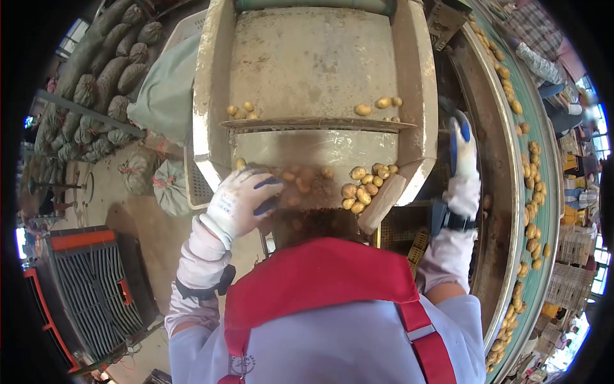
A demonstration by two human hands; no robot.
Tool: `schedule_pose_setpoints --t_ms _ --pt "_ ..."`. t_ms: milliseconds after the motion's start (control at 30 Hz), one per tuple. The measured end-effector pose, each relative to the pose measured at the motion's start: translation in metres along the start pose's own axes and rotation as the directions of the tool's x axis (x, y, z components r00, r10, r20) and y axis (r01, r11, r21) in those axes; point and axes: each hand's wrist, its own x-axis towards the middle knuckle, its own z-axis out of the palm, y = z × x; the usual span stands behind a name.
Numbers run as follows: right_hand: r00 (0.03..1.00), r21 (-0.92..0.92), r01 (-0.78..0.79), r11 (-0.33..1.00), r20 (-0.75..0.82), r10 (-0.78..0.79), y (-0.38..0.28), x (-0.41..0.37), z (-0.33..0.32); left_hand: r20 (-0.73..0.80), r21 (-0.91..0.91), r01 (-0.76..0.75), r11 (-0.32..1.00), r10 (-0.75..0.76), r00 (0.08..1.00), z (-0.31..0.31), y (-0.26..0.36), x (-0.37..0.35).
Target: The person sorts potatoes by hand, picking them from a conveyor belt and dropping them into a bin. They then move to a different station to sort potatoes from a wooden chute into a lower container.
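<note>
My left hand, in a white glove with blue fingers, is at the left side of the chute's lower lip. Its fingers are bent but apart, with nothing visible between them. Shaded potatoes lie just right of it. More potatoes are heaped at the right of the lip, against a wooden block. My right hand, gloved alike, is outside the chute's right wall with fingers stretched out, holding nothing visible. The metal chute slopes ahead, and a thin board crosses it with a few potatoes behind.
A green conveyor belt carrying many potatoes curves along the right, behind a metal rail. Full sacks are stacked at the left, near a grey cloth and a white crate. Other people are beyond the belt.
</note>
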Motion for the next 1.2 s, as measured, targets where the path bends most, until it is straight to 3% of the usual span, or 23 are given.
schedule_pose_setpoints --t_ms 33,67,100,167,233,267,300,367,433,467,500,567,600,633,700,767,833,900,933,967,1033,1100,1200 --pt "0.951 -0.297 0.25 0.922 -0.102 -0.291 -0.001 -0.011 -0.003 -0.11 0.113 0.008 0.994 0.005 0.994 0.0 -0.002 -0.001" --pt "0.913 -0.453 0.269 0.85 -0.162 -0.375 -0.048 -0.038 -0.008 -0.064 0.184 0.101 0.978 -0.091 0.994 -0.003 -0.006 -0.003" --pt "0.834 -0.498 0.423 0.756 -0.111 -0.54 -0.063 -0.047 -0.014 -0.065 0.174 0.122 0.977 -0.112 0.992 -0.003 -0.008 -0.001" --pt "0.729 -0.398 0.671 0.625 0.205 -0.653 -0.11 -0.067 -0.004 -0.009 0.378 0.233 0.896 -0.248 0.969 -0.004 -0.01 0.011" --pt "0.66 -0.362 0.702 0.613 0.654 -0.37 -0.119 -0.073 0.027 0.197 0.434 0.258 0.864 -0.37 0.908 0.006 -0.01 0.034" --pt "0.607 -0.463 0.738 0.491 0.773 -0.183 -0.111 -0.072 0.046 0.221 0.499 0.253 0.829 -0.403 0.888 0.01 -0.005 0.042" --pt "0.551 -0.527 0.776 0.345 0.834 0.034 -0.104 -0.072 0.063 0.241 0.557 0.246 0.793 -0.438 0.866 0.014 -0.002 0.045" --pt "0.461 -0.519 0.823 0.231 0.848 0.262 -0.113 -0.082 0.084 0.233 0.544 0.274 0.793 -0.456 0.859 0.009 -0.004 0.047" --pt "0.475 -0.52 0.815 0.254 0.852 0.221 -0.116 -0.085 0.089 0.311 0.32 0.154 0.935 -0.257 0.915 -0.016 -0.012 0.04" --pt "0.468 -0.506 0.817 0.275 0.862 0.196 -0.117 -0.084 0.091 0.134 0.247 0.134 0.96 -0.171 0.976 -0.017 -0.025 0.04" --pt "0.461 -0.491 0.82 0.295 0.871 0.168 -0.119 -0.082 0.095 0.003 0.287 0.181 0.941 -0.189 0.982 -0.022 -0.034 0.042" --pt "0.349 -0.4 0.822 0.406 0.916 0.196 -0.127 -0.089 0.1 -0.06 0.325 0.258 0.91 -0.252 0.966 -0.032 -0.05 0.055" --pt "0.249 -0.261 0.813 0.52 0.964 0.095 -0.124 -0.091 0.103 0.061 0.337 0.298 0.893 -0.336 0.94 -0.038 -0.051 0.068" --pt "0.16 -0.116 0.781 0.614 0.987 -0.017 -0.122 -0.09 0.105 0.058 0.333 0.309 0.891 -0.347 0.936 -0.033 -0.053 0.076" --pt "0.394 -0.2 0.765 0.612 0.897 -0.2 -0.125 -0.076 0.098 0.265 0.421 0.346 0.839 -0.478 0.837 -0.016 -0.06 0.086" --pt "0.583 -0.467 0.712 0.524 0.81 -0.071 -0.133 -0.049 0.089 0.241 0.428 0.352 0.833 -0.48 0.843 -0.012 -0.049 0.09" --pt "0.56 -0.576 0.724 0.38 0.812 0.164 -0.127 -0.04 0.093 0.35 0.415 0.285 0.864 -0.44 0.827 -0.011 -0.037 0.093" --pt "0.461 -0.468 0.838 0.28 0.882 0.095 -0.127 -0.06 0.094 0.312 0.457 0.279 0.845 -0.446 0.839 -0.016 -0.032 0.093" --pt "0.364 -0.382 0.881 0.278 0.924 0.115 -0.12 -0.066 0.101 0.422 0.401 0.269 0.876 -0.437 0.794 -0.027 -0.028 0.094" --pt "0.274 -0.34 0.819 0.463 0.94 0.205 -0.143 -0.073 0.1 0.528 0.34 0.263 0.903 -0.415 0.741 -0.04 -0.025 0.096" --pt "0.108 -0.113 0.653 0.749 0.993 0.055 -0.135 -0.077 0.095 0.568 0.22 0.308 0.925 -0.379 0.731 -0.051 -0.031 0.095" --pt "0.209 -0.053 0.718 0.694 0.968 -0.142 -0.138 -0.066 0.09 0.202 0.253 0.256 0.933 -0.31 0.929 -0.039 -0.046 0.087" --pt "0.499 -0.285 0.723 0.629 0.846 -0.19 -0.127 -0.036 0.093 0.239 0.296 0.235 0.926 -0.31 0.92 -0.031 -0.028 0.106"
